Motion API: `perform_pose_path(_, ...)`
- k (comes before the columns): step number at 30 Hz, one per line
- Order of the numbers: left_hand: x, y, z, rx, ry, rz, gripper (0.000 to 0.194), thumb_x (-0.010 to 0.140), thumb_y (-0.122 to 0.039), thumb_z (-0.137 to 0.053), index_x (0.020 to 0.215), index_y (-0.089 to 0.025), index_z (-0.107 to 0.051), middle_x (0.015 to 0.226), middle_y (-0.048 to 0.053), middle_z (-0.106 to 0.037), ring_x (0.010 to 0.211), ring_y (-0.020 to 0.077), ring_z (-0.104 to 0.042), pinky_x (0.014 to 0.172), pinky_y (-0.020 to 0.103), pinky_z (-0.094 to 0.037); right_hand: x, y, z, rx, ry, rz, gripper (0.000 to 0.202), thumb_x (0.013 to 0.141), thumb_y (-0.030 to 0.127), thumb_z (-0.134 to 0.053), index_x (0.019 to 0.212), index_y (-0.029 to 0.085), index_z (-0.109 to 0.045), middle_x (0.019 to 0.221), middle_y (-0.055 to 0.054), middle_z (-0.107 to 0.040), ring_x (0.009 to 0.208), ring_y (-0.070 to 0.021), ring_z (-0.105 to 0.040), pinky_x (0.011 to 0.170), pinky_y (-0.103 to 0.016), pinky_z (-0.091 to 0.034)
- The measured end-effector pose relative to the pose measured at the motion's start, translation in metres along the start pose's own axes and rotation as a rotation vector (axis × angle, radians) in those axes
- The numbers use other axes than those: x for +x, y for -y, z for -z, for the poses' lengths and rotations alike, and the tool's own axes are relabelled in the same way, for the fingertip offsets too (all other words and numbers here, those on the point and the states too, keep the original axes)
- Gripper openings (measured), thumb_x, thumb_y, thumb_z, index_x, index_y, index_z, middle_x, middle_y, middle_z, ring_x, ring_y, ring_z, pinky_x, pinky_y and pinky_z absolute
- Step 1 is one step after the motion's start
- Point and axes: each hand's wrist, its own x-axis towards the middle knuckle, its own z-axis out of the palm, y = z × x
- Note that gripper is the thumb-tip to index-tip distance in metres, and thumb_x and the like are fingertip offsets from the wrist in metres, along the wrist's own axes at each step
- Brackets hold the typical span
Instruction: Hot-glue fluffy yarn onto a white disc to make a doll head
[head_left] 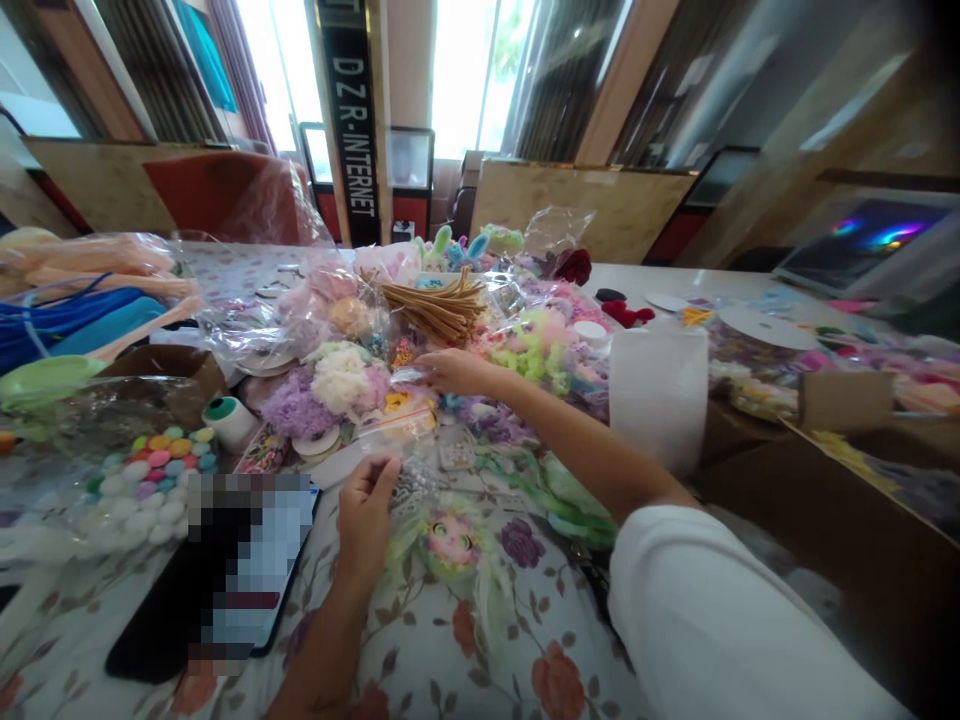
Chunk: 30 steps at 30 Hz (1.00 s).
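Observation:
My left hand [367,505] is closed, thumb against fingers, at the edge of a clear plastic bag [415,482] of small silvery pieces. Just right of it, a doll's head [450,540] with green eyes and pale green hair lies face up on the flowered cloth [510,630]. My right hand [459,373] reaches into the pile, its fingers bent together at a bit of clear plastic [407,375]; what they grip is too small to make out. Below that hand lies a zip bag [397,425] with orange and yellow pieces. Fluffy cream yarn [341,378] and purple yarn [292,405] sit to its left.
A phone [259,570] lies at the left, near a bag of coloured pompoms [161,470] and a thread spool [231,423]. Tan sticks [439,305] top the pile. A white roll [660,395] and a cardboard box [825,500] stand on the right.

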Motion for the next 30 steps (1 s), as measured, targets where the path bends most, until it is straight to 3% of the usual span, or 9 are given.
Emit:
perform_pose_path(4,-0.001,-0.001,-0.002,-0.009,-0.004,0.004,0.028,0.071,-0.042,-0.075,0.078,-0.016,-0.068,0.071,-0.002,-0.063,0.068,0.0122,-0.055,0.068,0.021,-0.042,0.018,-0.026,-0.002,0.004,-0.161,-0.157,0.024,0.076,0.005,-0.048,0.079,0.011,-0.072,0.078,-0.009,-0.072,0.071,-0.0188,-0.062,0.065,-0.026,-0.042)
perform_pose_path(7,-0.002,0.0,-0.002,0.002,-0.007,0.004,0.026,0.072,-0.041,-0.074,0.078,-0.016,-0.068,0.072,-0.002,-0.062,0.07,0.0116,-0.054,0.069,0.021,-0.041,0.029,-0.04,0.016,0.018,-0.258,-0.222,0.029,0.074,0.005,-0.043,0.078,0.009,-0.071,0.077,-0.009,-0.072,0.069,-0.0178,-0.061,0.066,-0.026,-0.043)
perform_pose_path(11,-0.001,0.001,-0.001,-0.009,-0.012,0.03,0.026,0.073,-0.04,-0.074,0.079,-0.016,-0.068,0.073,-0.002,-0.062,0.071,0.0116,-0.054,0.071,0.021,-0.042,0.032,-0.047,0.033,0.044,-0.289,-0.226,0.035,0.069,0.004,-0.041,0.084,0.009,-0.072,0.074,-0.006,-0.072,0.064,-0.0157,-0.062,0.064,-0.025,-0.045)
perform_pose_path(15,-0.001,0.004,-0.002,-0.021,0.012,0.026,0.026,0.072,-0.04,-0.074,0.078,-0.016,-0.068,0.071,-0.002,-0.061,0.069,0.0114,-0.053,0.069,0.021,-0.041,0.026,-0.043,0.038,0.027,-0.25,-0.174,0.036,0.067,0.002,-0.042,0.085,0.009,-0.073,0.075,-0.007,-0.073,0.066,-0.0167,-0.063,0.064,-0.025,-0.044)
perform_pose_path(20,-0.002,0.006,-0.003,-0.008,0.01,0.047,0.026,0.072,-0.041,-0.074,0.078,-0.016,-0.068,0.07,-0.002,-0.061,0.068,0.0119,-0.053,0.067,0.021,-0.041,0.031,-0.029,0.038,-0.054,-0.194,-0.059,0.032,0.074,0.007,-0.051,0.092,0.015,-0.075,0.092,-0.008,-0.075,0.088,-0.0214,-0.065,0.078,-0.028,-0.043)
perform_pose_path(25,-0.003,0.002,-0.003,-0.021,0.017,0.071,0.029,0.069,-0.042,-0.076,0.077,-0.016,-0.067,0.07,-0.002,-0.061,0.067,0.0115,-0.053,0.067,0.021,-0.041,0.056,-0.015,0.026,-0.168,-0.046,-0.083,0.026,0.061,-0.002,-0.059,0.073,0.016,-0.073,0.081,-0.01,-0.075,0.084,-0.026,-0.067,0.074,-0.029,-0.044)
perform_pose_path(27,-0.002,0.001,-0.003,-0.017,-0.004,0.08,0.029,0.068,-0.042,-0.076,0.077,-0.016,-0.067,0.071,-0.002,-0.062,0.068,0.012,-0.054,0.068,0.021,-0.042,0.07,-0.009,0.024,-0.149,-0.071,-0.098,0.025,0.062,-0.002,-0.059,0.074,0.015,-0.072,0.082,-0.011,-0.074,0.085,-0.0268,-0.067,0.074,-0.03,-0.045)
perform_pose_path(30,-0.002,0.0,-0.004,-0.035,-0.03,0.107,0.029,0.067,-0.042,-0.076,0.078,-0.016,-0.068,0.073,-0.001,-0.064,0.07,0.0128,-0.057,0.069,0.022,-0.044,0.095,0.002,0.026,-0.08,-0.178,-0.121,0.03,0.071,0.002,-0.055,0.094,0.014,-0.071,0.098,-0.013,-0.073,0.095,-0.0272,-0.066,0.082,-0.033,-0.046)
